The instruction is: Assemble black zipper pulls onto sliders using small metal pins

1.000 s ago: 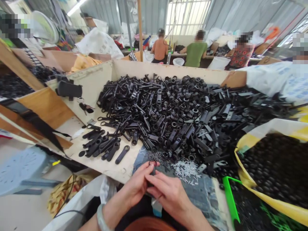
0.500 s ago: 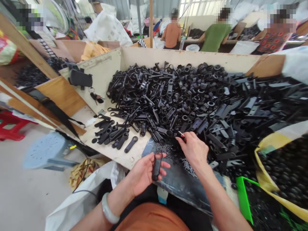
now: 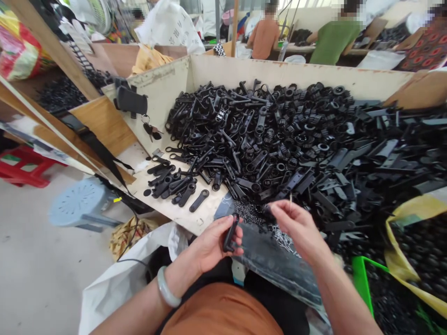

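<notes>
My left hand (image 3: pixel 213 244), palm up, holds a black plastic handle part (image 3: pixel 229 237) between the thumb and fingers, tilted over the front edge of the work surface. My right hand (image 3: pixel 298 225) is closed in a pinch to the right of it, above a heap of small silver pins (image 3: pixel 282 238). A small black piece (image 3: pixel 267 209) shows at its fingertips; its kind is unclear. A thin pale rod (image 3: pixel 291 201) sticks up by the fingers. Several similar black handle parts (image 3: pixel 199 201) lie loosely grouped on the board to the left.
A large pile of black plastic parts (image 3: pixel 240 135) fills the low-walled bin (image 3: pixel 296 70). At right stand a green crate (image 3: pixel 361 284) and a yellow-edged sack (image 3: pixel 401 260) of dark round parts. Keys (image 3: pixel 152 130) hang at left above a blue stool (image 3: pixel 78 200). People sit at the back.
The camera view has shifted, so the scene sits further right. The handle part in my left hand has turned edge-on. My right hand has drawn back from the pile with a small black piece.
</notes>
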A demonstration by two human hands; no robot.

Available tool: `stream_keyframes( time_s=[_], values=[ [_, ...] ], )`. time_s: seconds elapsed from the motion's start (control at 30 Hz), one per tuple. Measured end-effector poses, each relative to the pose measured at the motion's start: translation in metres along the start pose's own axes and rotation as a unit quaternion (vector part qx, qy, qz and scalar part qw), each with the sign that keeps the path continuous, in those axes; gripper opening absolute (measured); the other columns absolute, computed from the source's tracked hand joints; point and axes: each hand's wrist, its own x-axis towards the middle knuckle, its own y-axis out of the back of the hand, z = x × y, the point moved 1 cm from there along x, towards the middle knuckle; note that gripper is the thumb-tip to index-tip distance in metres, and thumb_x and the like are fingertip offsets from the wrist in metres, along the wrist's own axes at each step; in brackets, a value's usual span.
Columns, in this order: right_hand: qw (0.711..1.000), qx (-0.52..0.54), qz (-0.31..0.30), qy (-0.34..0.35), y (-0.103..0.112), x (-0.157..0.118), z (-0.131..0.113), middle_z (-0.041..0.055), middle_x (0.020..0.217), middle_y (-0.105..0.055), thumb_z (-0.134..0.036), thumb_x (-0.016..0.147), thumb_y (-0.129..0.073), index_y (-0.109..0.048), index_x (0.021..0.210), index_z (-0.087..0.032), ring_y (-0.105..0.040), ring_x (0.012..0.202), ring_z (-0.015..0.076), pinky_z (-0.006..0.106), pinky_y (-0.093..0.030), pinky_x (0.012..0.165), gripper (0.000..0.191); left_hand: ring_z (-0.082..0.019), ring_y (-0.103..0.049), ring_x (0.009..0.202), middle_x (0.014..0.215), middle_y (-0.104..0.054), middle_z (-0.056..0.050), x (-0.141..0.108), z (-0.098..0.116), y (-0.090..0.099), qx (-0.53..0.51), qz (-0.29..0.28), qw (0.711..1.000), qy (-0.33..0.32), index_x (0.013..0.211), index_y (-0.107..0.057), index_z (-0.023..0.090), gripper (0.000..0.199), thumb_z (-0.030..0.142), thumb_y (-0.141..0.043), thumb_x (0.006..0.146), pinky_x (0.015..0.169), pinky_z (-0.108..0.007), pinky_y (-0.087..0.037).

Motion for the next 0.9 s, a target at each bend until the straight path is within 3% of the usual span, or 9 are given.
stream_keyframes(
  time_s=[0.1, 0.17, 0.23, 0.37, 0.57, 0.73, 0.9],
  values=[
    [0.975, 0.19, -0.092, -0.069, -0.018, -0.031, -0.005, -0.0024, 0.062, -0.056, -0.067, 0.083, -0.068, -0.07, 0.087, -0.017, -0.044, 0.047, 0.0089, 0.022, -0.037, 0.046, 0.05, -0.014, -0.063, 0.066, 0.082, -0.069, -0.006, 0.002, -0.008, -0.008, 0.006, -0.023, 1.0, 0.003, 0.107, -0.068, 0.012, 0.032, 0.042, -0.064, 0.094, 0.059, -0.026, -0.051],
    [0.969, 0.219, -0.101, -0.047, -0.029, -0.043, -0.007, 0.0016, 0.071, -0.064, -0.061, 0.086, -0.069, -0.07, 0.082, -0.018, -0.058, 0.06, 0.0128, 0.025, -0.049, 0.058, 0.043, -0.013, -0.06, 0.061, 0.078, -0.067, -0.005, 0.003, -0.014, -0.014, 0.001, -0.031, 0.999, -0.004, 0.106, -0.067, 0.013, 0.038, 0.048, -0.066, 0.092, 0.053, -0.023, -0.045],
    [0.979, 0.194, -0.068, -0.001, -0.035, -0.05, -0.007, 0.0049, 0.082, -0.069, -0.057, 0.09, -0.067, -0.071, 0.082, -0.018, -0.065, 0.073, 0.0169, 0.028, -0.054, 0.069, 0.039, -0.01, -0.056, 0.057, 0.078, -0.064, -0.001, 0.004, -0.019, -0.02, -0.004, -0.028, 0.999, -0.037, 0.106, -0.065, 0.014, 0.042, 0.05, -0.074, 0.086, 0.051, -0.021, -0.039],
    [0.991, 0.124, -0.008, 0.049, -0.036, -0.059, -0.003, 0.0057, 0.087, -0.073, -0.047, 0.096, -0.061, -0.074, 0.095, -0.021, -0.07, 0.072, 0.0181, 0.028, -0.057, 0.066, 0.029, -0.007, -0.053, 0.059, 0.081, -0.061, 0.002, 0.004, -0.027, -0.025, -0.009, -0.013, 0.996, -0.083, 0.101, -0.064, 0.015, 0.044, 0.039, -0.088, 0.073, 0.053, -0.02, -0.035],
    [0.98, -0.056, 0.071, 0.177, -0.028, -0.073, -0.002, 0.007, 0.101, -0.076, -0.034, 0.096, -0.063, -0.079, 0.109, -0.028, -0.072, 0.081, 0.018, 0.027, -0.059, 0.07, 0.021, -0.009, -0.054, 0.062, 0.084, -0.062, 0.0, 0.004, -0.031, -0.026, 0.02, -0.013, 0.996, -0.08, 0.104, -0.065, 0.016, 0.044, 0.044, -0.084, 0.076, 0.056, -0.023, -0.036],
    [0.986, 0.076, 0.078, 0.129, -0.021, -0.068, 0.0, 0.0062, 0.093, -0.074, -0.034, 0.094, -0.067, -0.082, 0.102, -0.027, -0.07, 0.076, 0.0171, 0.025, -0.057, 0.062, 0.018, -0.01, -0.052, 0.054, 0.083, -0.067, -0.005, 0.001, -0.028, -0.023, 0.044, -0.064, 0.997, -0.009, 0.102, -0.067, 0.015, 0.047, 0.059, -0.062, 0.088, 0.05, -0.024, -0.03],
    [0.986, 0.148, 0.01, 0.079, -0.023, -0.068, -0.004, 0.0054, 0.092, -0.076, -0.036, 0.093, -0.069, -0.082, 0.102, -0.027, -0.068, 0.068, 0.0159, 0.027, -0.056, 0.061, 0.018, -0.01, -0.05, 0.052, 0.071, -0.062, -0.001, -0.005, -0.025, -0.024, 0.086, -0.067, 0.993, -0.043, 0.108, -0.07, 0.015, 0.038, 0.046, -0.068, 0.086, 0.051, -0.024, -0.031]
  ],
)
